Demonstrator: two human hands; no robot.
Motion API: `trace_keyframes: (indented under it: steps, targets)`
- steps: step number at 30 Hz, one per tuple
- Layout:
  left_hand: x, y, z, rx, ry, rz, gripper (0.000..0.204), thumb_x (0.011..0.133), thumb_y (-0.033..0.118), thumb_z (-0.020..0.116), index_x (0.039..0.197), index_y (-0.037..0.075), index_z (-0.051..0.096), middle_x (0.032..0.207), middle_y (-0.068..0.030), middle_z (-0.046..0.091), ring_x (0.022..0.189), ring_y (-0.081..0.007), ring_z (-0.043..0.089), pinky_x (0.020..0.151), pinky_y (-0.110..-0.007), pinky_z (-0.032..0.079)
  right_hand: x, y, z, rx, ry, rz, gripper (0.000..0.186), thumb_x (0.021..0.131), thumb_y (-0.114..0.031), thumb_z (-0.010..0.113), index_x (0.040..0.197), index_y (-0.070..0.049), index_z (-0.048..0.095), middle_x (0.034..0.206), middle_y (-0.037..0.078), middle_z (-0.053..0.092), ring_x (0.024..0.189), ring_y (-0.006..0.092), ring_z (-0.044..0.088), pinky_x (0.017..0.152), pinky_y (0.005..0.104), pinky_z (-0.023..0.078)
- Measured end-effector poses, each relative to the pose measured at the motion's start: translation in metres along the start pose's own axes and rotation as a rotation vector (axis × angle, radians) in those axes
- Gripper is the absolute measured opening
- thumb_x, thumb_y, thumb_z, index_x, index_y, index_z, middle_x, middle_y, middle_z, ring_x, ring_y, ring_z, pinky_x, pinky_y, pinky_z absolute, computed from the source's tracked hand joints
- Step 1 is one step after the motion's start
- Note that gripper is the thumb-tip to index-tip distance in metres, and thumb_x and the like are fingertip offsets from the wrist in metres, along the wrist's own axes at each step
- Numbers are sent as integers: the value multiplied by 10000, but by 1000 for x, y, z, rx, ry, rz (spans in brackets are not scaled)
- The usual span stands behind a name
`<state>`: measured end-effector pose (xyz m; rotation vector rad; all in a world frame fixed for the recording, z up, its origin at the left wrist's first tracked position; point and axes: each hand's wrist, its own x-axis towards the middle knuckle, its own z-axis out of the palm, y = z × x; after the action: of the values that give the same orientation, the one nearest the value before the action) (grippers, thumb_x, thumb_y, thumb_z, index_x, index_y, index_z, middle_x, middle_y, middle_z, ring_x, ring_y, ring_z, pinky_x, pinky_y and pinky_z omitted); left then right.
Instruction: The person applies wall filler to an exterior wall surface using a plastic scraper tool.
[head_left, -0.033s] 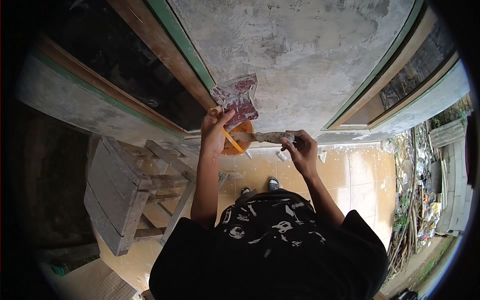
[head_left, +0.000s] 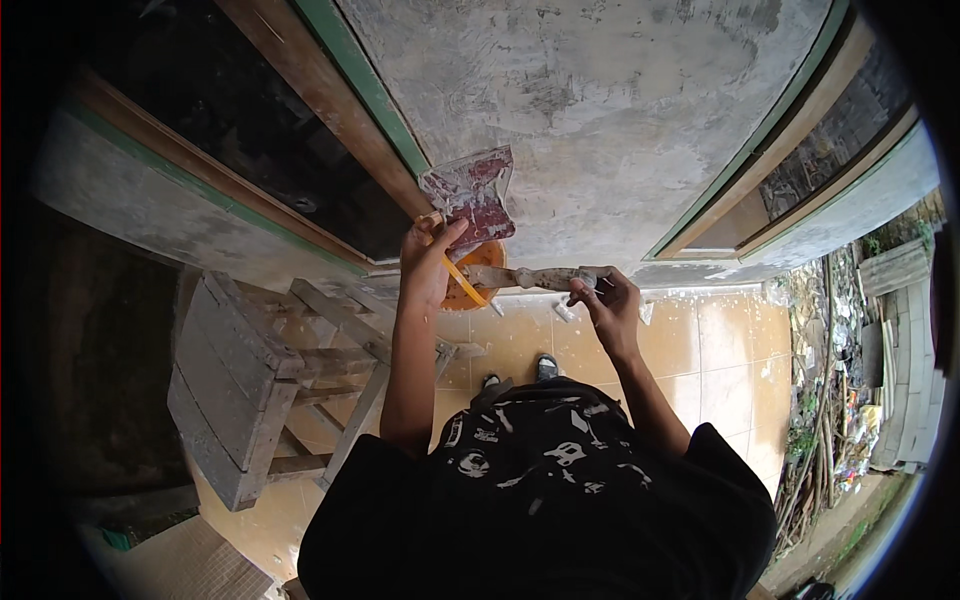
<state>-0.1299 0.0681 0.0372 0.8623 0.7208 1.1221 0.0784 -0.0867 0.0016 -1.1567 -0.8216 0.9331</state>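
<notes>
On my left stands a grey wooden trestle [head_left: 222, 390]. My left hand [head_left: 427, 268] grips a dark red plate [head_left: 488, 212] smeared with white, just above an orange bucket [head_left: 458, 299]. A smeared long-handled tool [head_left: 545, 278] runs from the bucket rightward to my right hand [head_left: 610, 302], whose fingers close around its end. Farther right, sticks [head_left: 822, 440] lie among litter.

Building exterior under finishing: patchy grey plastered wall [head_left: 620, 130], brown wooden window frame [head_left: 330, 100], white-spattered tan floor tiles [head_left: 660, 350].
</notes>
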Motion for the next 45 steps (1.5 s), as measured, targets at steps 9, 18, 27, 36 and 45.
trace_keyframes:
  steps: [9,18,27,36,45]
  targets:
    - [-4,4,2,40,12,4,267,771,-30,691,855,135,498,821,30,579,766,-79,605,704,-214,490,-27,47,-47,242,-359,528,215,843,-69,597,975,97,560,953,156,629,832,202,660,756,316,548]
    - [-13,-2,-12,58,15,7,267,766,-49,660,875,117,483,892,8,562,825,-79,569,758,-219,474,-21,72,-10,-31,-731,561,407,796,-202,627,1109,29,508,828,75,627,564,120,568,497,258,465]
    - [-22,0,-15,51,27,-33,231,783,-32,641,922,99,510,925,-5,586,843,-105,594,791,-240,492,-17,31,6,-937,-470,-360,408,849,-169,624,1202,-1,510,837,139,632,655,279,613,604,376,498]
    - [-19,0,-24,-5,14,-55,187,802,-23,634,918,91,545,963,-47,635,870,-132,627,785,-266,520,7,73,-8,-1062,-491,-658,439,829,-174,653,1229,-58,515,802,83,551,669,245,581,486,352,472]
    - [-20,41,-35,27,107,54,222,794,-26,646,940,98,535,971,-28,601,910,-133,597,839,-284,490,0,92,-92,-1170,-498,-488,474,817,-179,669,1230,-49,476,817,128,596,641,281,606,504,386,495]
